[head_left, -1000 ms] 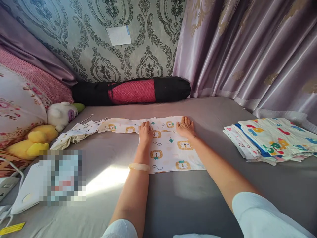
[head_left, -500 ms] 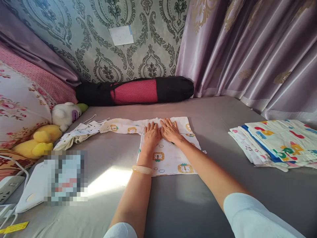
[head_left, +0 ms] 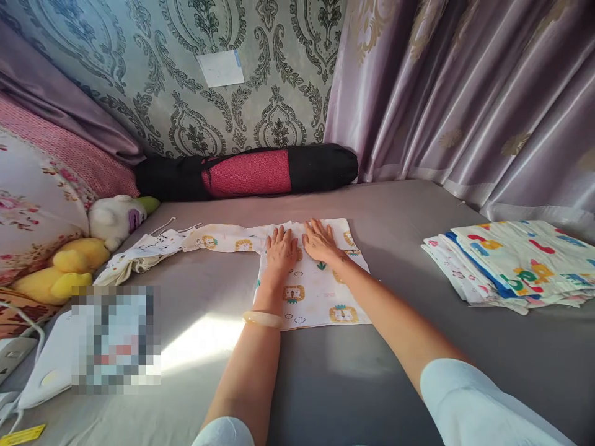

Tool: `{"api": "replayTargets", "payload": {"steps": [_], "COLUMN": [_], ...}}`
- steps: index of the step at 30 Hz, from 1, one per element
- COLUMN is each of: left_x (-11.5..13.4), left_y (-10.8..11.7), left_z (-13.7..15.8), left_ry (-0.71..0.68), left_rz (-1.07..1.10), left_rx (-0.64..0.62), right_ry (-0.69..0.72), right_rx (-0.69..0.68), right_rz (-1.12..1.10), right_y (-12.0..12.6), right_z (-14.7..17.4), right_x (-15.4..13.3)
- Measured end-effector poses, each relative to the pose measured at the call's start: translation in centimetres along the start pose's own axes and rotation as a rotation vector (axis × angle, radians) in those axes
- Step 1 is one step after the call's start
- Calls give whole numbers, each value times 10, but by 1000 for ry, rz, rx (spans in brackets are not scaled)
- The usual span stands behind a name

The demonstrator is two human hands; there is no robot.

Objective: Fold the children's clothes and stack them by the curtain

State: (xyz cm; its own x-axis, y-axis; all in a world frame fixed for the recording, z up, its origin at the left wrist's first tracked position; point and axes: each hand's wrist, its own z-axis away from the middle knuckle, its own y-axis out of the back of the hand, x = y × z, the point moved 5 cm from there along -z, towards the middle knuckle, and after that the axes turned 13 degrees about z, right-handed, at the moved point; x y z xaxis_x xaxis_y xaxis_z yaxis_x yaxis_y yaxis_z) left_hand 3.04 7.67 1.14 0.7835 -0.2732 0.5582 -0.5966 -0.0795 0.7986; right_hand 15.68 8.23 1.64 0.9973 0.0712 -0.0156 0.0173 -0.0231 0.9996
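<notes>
A small white baby top (head_left: 312, 303) printed with yellow lions and clouds lies flat on the grey bed sheet. One sleeve (head_left: 226, 238) stretches out to the left; the right side looks folded in over the body. My left hand (head_left: 280, 251) rests palm down on the upper left of the top, fingers spread. Beside it, my right hand (head_left: 320, 241) presses flat on the upper right part, its fingers also apart. Neither hand grips the cloth. Past the sleeve's end lies another crumpled, white printed garment (head_left: 144, 248) with thin strings.
A stack of folded printed cloths (head_left: 511, 260) lies at the right. Along the wall rests a black and red rolled bag (head_left: 251, 173). Plush toys (head_left: 79, 260), a white device (head_left: 56, 353), a blurred item (head_left: 123, 337) and a power strip (head_left: 16, 359) are at the left.
My hands have moved slightly apart on the top, the left one a little leftward. The top still lies flat, and the whole view has shifted slightly.
</notes>
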Motion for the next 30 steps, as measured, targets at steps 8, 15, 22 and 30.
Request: {"api": "replayTargets", "payload": {"steps": [8,15,22,30], "left_x": [4,1,0,-9], "left_y": [-6,-8,-2,-6], "left_z": [3,4,3,3], "left_ry": [-9,-17,15,23], "left_rz": [-60,-65,-16,-12], "left_rx": [-60,-35,0,91], "right_ry": [-180,-179,-169,-282], "right_rx": [31,15,-36,-34], "right_rz": [63,47,16,94], "right_y": [-10,-12,-5,-5], "right_z": [2,1,3,10], "right_x": [29,29,36,71]}}
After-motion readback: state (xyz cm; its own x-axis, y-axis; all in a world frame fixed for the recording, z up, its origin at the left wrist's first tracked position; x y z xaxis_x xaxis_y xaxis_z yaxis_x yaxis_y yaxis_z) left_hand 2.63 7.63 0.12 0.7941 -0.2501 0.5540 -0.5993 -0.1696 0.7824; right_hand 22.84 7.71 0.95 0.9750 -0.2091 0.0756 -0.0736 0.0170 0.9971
